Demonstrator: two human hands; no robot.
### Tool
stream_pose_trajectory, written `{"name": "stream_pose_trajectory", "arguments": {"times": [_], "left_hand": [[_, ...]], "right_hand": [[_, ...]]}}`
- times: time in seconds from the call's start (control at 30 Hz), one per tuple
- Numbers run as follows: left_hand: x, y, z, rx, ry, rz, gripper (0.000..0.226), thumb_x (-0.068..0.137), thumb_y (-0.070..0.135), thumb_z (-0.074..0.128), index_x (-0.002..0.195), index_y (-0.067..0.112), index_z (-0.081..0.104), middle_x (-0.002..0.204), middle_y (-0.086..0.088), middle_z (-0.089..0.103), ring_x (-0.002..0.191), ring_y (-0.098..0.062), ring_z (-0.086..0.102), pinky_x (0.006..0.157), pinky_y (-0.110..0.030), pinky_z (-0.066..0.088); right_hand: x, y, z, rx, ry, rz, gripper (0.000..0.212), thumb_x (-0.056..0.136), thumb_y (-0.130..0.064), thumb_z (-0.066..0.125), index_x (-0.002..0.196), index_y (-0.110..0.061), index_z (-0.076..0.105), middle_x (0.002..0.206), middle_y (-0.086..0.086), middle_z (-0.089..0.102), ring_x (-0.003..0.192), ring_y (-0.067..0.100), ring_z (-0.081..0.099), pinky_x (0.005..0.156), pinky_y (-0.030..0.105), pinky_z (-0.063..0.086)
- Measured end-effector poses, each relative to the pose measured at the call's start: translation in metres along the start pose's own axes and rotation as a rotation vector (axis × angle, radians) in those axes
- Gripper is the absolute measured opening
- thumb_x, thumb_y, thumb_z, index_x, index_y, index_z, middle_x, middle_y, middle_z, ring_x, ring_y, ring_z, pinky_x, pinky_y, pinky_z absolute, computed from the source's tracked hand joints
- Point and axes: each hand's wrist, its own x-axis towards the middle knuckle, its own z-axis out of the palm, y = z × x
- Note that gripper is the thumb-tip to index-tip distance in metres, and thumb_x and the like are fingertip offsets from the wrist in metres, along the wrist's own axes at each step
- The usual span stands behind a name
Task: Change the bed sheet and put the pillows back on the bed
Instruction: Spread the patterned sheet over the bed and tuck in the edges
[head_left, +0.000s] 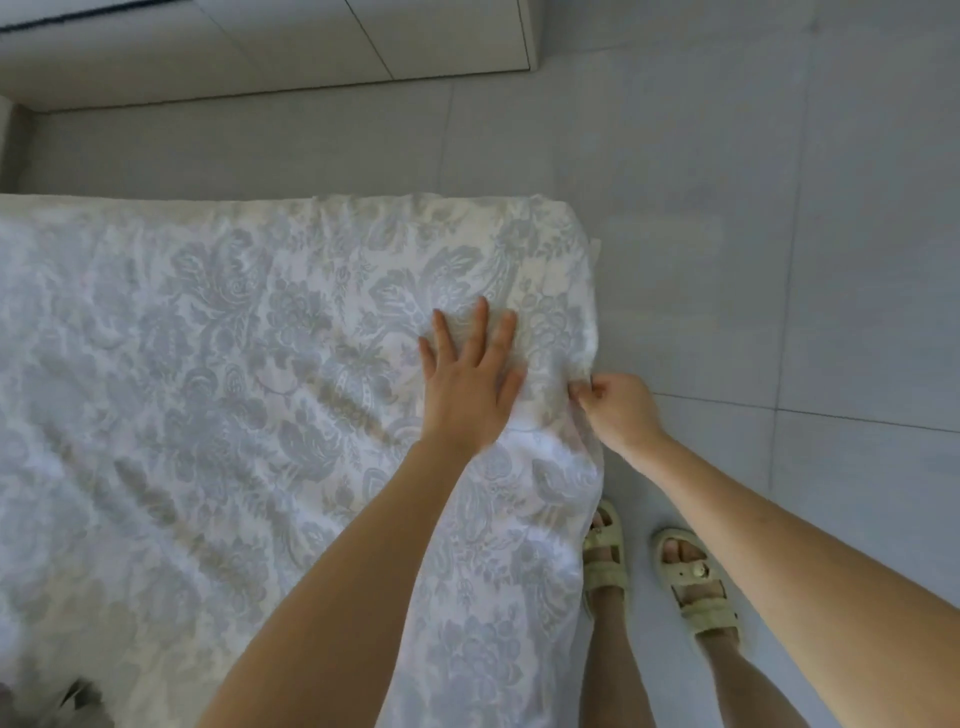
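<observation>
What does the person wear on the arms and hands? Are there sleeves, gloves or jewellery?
Nothing that shows. The left forearm and right forearm are bare, without sleeves in view. The left hand and right hand carry no gloves, rings, watch or bracelet.

Views on my feed: one, head-worn and wide-angle.
Position: above the side of the bed, near its corner.
Facing: forward and steeply down.
Nearness: close. Both forearms enter from the bottom edge, with left hand (470, 384) and right hand (618, 410) mid-frame on the bed sheet (208, 364).
Far field: tiled floor (779, 208) — sandals (696, 587) lower right.
</observation>
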Motion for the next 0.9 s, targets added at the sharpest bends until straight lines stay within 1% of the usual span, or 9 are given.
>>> {"name": "stream_pose_trajectory", "arguments": {"times": [0.1,0.23,0.33,0.4,0.5,0.6,0.67,0.77,0.9], "left_hand": [[0.020,-0.004,-0.004,0.106,0.057,0.153,0.062,0.094,0.055,0.014,0.151,0.031,0.007,0.160,-0.004,0.003,0.142,-0.047,-0.007,0.114,-0.060,0.002],[0.045,-0.005,-0.017,0.252,0.068,0.321,0.063,0.093,0.055,0.009,0.151,0.030,0.014,0.159,-0.007,0.007,0.143,-0.045,-0.002,0.114,-0.059,0.000],[0.060,0.004,-0.028,0.291,0.158,0.579,0.048,0.097,0.038,0.036,0.140,0.018,0.045,0.151,-0.017,0.032,0.139,-0.047,0.022,0.113,-0.061,0.014],[0.069,0.012,-0.026,0.369,0.160,0.830,0.038,0.088,0.019,0.058,0.124,0.010,0.060,0.138,-0.017,0.051,0.132,-0.043,0.039,0.111,-0.060,0.022],[0.069,0.029,-0.020,0.436,-0.011,1.068,0.031,0.071,0.008,0.071,0.102,0.011,0.071,0.104,-0.005,0.069,0.106,-0.031,0.062,0.109,-0.047,0.034],[0.059,0.039,-0.014,0.472,-0.180,1.145,0.023,0.084,0.017,0.048,0.088,0.015,0.071,0.083,0.004,0.067,0.085,-0.021,0.058,0.100,-0.034,0.038],[0.056,0.039,-0.010,0.517,-0.253,1.158,0.038,0.088,0.025,0.033,0.085,0.017,0.070,0.081,0.007,0.065,0.085,-0.019,0.056,0.097,-0.029,0.035],[0.057,0.043,-0.004,0.550,-0.265,1.178,0.048,0.092,0.035,0.028,0.083,0.018,0.071,0.078,0.008,0.066,0.083,-0.019,0.058,0.095,-0.029,0.032],[0.060,0.062,0.008,0.693,-0.386,1.161,0.074,0.091,0.048,0.002,0.095,0.024,0.072,0.093,0.012,0.068,0.093,-0.014,0.057,0.096,-0.029,0.035]], "right_hand": [[0.003,0.012,-0.004,-0.178,0.218,-0.018,0.052,0.100,-0.026,0.044,0.051,-0.016,0.027,0.050,-0.001,0.031,0.047,0.015,0.031,0.050,0.033,0.022],[-0.006,0.001,0.028,-0.009,0.311,0.110,0.043,0.101,-0.030,0.041,0.059,-0.020,0.035,0.063,-0.003,0.045,0.063,0.019,0.044,0.058,0.032,0.028],[-0.037,0.006,0.038,0.245,0.473,0.167,0.032,0.099,-0.027,0.042,0.069,-0.018,0.048,0.064,-0.005,0.048,0.060,0.012,0.045,0.055,0.027,0.034],[-0.062,0.024,0.039,0.318,0.582,0.236,0.024,0.098,-0.020,0.043,0.089,-0.009,0.062,0.077,-0.004,0.056,0.072,0.012,0.053,0.064,0.023,0.038],[-0.096,0.038,0.047,0.436,0.391,0.273,0.027,0.100,-0.022,0.042,0.114,-0.016,0.064,0.102,-0.009,0.065,0.096,0.006,0.060,0.078,0.013,0.043],[-0.113,0.040,0.065,0.588,0.174,0.194,0.032,0.101,-0.022,0.042,0.128,-0.022,0.059,0.102,-0.022,0.061,0.091,-0.009,0.055,0.085,0.011,0.041],[-0.116,0.039,0.079,0.739,0.077,0.195,0.037,0.102,-0.023,0.041,0.138,-0.024,0.048,0.106,-0.024,0.059,0.089,-0.013,0.050,0.089,0.012,0.038],[-0.109,0.043,0.095,0.942,0.043,0.247,0.041,0.102,-0.026,0.039,0.143,-0.026,0.039,0.139,-0.020,0.044,0.122,-0.011,0.040,0.112,0.018,0.028],[-0.106,0.052,0.105,1.106,0.093,0.262,0.037,0.102,-0.022,0.041,0.139,-0.024,0.046,0.137,-0.020,0.048,0.127,-0.008,0.041,0.113,0.022,0.030]]}}
